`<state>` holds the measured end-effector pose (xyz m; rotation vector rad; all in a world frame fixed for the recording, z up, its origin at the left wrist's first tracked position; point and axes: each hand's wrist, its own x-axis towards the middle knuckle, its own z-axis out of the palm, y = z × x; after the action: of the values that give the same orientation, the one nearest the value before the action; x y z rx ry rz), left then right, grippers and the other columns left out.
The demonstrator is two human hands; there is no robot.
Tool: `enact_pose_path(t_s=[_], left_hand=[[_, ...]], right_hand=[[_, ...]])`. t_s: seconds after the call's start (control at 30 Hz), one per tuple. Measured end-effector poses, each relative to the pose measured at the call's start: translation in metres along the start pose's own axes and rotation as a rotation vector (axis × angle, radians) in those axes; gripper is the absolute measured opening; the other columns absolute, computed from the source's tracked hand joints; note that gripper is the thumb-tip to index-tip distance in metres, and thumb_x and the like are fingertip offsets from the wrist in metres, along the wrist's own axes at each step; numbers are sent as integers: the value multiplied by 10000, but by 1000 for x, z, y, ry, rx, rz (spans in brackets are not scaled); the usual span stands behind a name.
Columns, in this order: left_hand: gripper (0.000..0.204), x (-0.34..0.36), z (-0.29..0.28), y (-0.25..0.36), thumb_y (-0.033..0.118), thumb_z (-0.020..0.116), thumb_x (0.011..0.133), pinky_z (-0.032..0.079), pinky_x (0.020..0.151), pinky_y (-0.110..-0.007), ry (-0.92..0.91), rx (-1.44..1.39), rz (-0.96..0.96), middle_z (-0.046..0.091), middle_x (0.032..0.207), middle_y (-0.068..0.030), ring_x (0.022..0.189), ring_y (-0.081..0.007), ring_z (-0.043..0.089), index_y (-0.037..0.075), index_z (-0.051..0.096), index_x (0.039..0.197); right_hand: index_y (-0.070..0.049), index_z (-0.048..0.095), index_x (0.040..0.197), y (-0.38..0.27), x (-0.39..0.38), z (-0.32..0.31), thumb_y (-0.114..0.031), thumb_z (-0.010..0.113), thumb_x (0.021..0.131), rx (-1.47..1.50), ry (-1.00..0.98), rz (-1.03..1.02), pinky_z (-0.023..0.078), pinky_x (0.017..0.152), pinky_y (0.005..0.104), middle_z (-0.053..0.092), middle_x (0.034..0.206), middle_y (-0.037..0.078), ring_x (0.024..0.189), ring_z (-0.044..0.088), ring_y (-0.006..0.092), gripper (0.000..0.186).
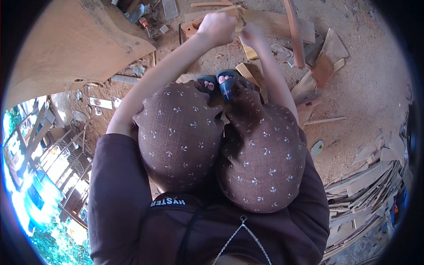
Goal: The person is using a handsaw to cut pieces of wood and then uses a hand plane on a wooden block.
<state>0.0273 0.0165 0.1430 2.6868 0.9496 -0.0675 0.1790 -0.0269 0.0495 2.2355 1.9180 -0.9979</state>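
Both my arms reach forward past my bent knees. My left hand (219, 29) is closed in a fist over a reddish-brown wooden piece (191, 29) with a round hole near its end. Close to its right, my right hand (253, 35) is also closed, its fingers mostly turned away. Between the two hands a thin dark piece (241, 17) stands out against the pale wood; its kind is too small to tell. What either fist grips is hidden. A wide pale board (282, 30) lies just beyond and to the right of my hands.
A large wooden slab (84, 48) fills the upper left. A long narrow reddish plank (295, 35) crosses the board at right, with offcuts (323, 70) beside it. My sandalled feet (225, 81) stand below my hands. Stacked thin boards (362, 198) lie lower right.
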Motion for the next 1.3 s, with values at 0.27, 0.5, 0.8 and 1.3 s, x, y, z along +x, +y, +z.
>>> enact_pose_path(t_s=[0.27,0.5,0.8,1.3], left_hand=[[170,-30,48,23,101,552,756,565,671,-424,-29,156,-65,638,914,-217,852,-337,663,-16,627,854],[186,-1,5,24,146,570,802,565,689,-417,-124,14,-210,670,880,-174,810,-309,680,-3,629,896],[576,15,-29,-72,419,771,736,531,785,-341,244,-245,-252,704,975,-117,884,-247,686,90,605,1179],[734,-21,84,-125,458,819,649,463,902,-453,67,-260,-341,618,1009,-192,1010,-369,593,5,537,1153]], right_hand=[[44,664,1012,-44,-25,-67,-110,490,825,225,-139,270,504,866,426,628,1070,265,1032,617,391,298],[35,547,921,3,-50,-102,-298,333,1007,197,261,148,473,694,427,584,704,168,636,576,330,405],[11,620,1073,43,-79,-35,-299,415,956,495,133,302,459,853,459,634,984,277,983,618,396,389],[25,589,1093,31,-72,-8,-292,444,951,695,192,264,449,867,455,620,1044,274,1016,585,418,376]])
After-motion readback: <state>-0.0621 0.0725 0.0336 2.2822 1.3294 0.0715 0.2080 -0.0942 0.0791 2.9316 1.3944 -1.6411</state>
